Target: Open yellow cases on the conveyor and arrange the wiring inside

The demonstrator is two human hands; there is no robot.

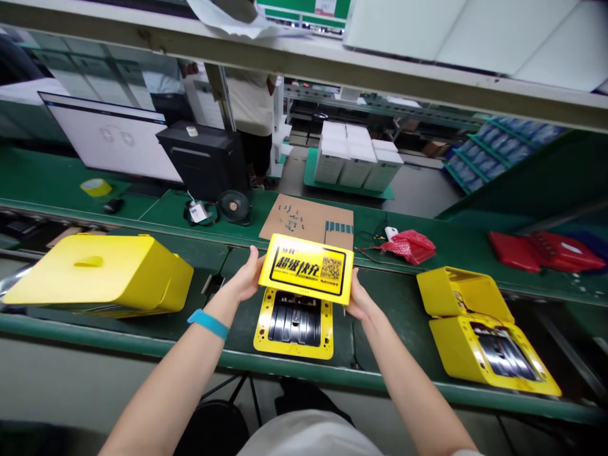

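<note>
Item: yellow cover [306, 268] | judged light, stiff, slick plastic | side edges clasped by curled fingers of left hand [247, 278] and right hand [360, 301] | held over yellow base [293, 320]

Both hands, left [247, 278] and right [360, 303], grip a yellow cover [306, 268] tilted above the yellow base [293, 323].

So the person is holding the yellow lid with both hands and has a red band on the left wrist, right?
Not quite. The band on the left wrist is blue, not red, as the head view shows. The rest is right: the left hand and right hand are both holding the yellow lid.
</note>
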